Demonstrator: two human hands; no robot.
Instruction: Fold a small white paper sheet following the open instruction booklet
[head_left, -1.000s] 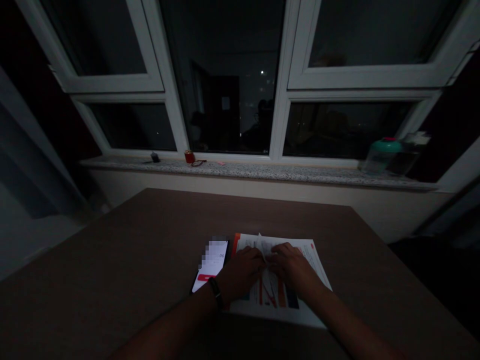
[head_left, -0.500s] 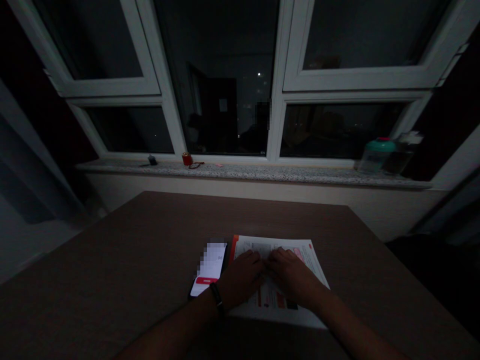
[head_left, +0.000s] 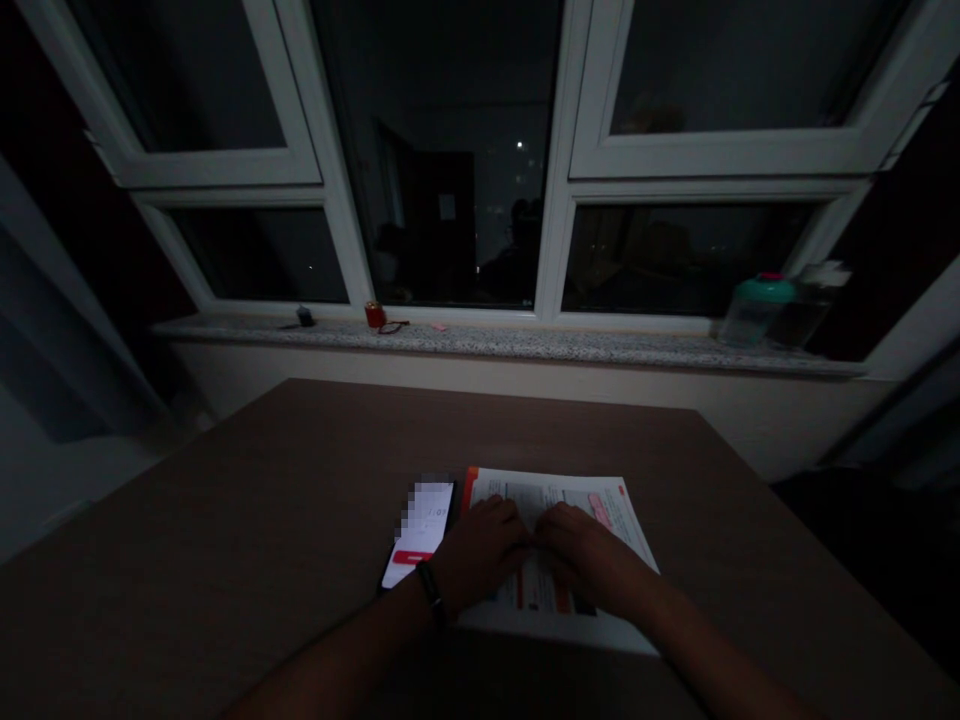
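Note:
A printed booklet or magazine page (head_left: pixel 630 510) with orange and pink patches lies flat on the brown table (head_left: pixel 262 500). My left hand (head_left: pixel 484 550), a dark band (head_left: pixel 431 592) on its wrist, rests over the left half of the page with its fingers curled. From the right, my right hand (head_left: pixel 589 555) lies on the page too, fingers bent and close together. The fingertips of both hands meet near the page's middle; whatever is pinched there, if anything, is hidden in the dim light. Beside my left hand is a phone (head_left: pixel 427 520) with its screen lit.
Beyond the table runs a speckled stone windowsill (head_left: pixel 525 343) under a white-framed window. On it stand a clear container with a turquoise lid (head_left: pixel 765 292), another bottle (head_left: pixel 814 305), a small red object (head_left: pixel 374 315) and a small dark bottle (head_left: pixel 304 316). A curtain (head_left: pixel 60 320) hangs at left.
The fingers of both hands have shifted slightly at the page's middle, and the right-hand fingers look more drawn together. The page and phone stay where they were.

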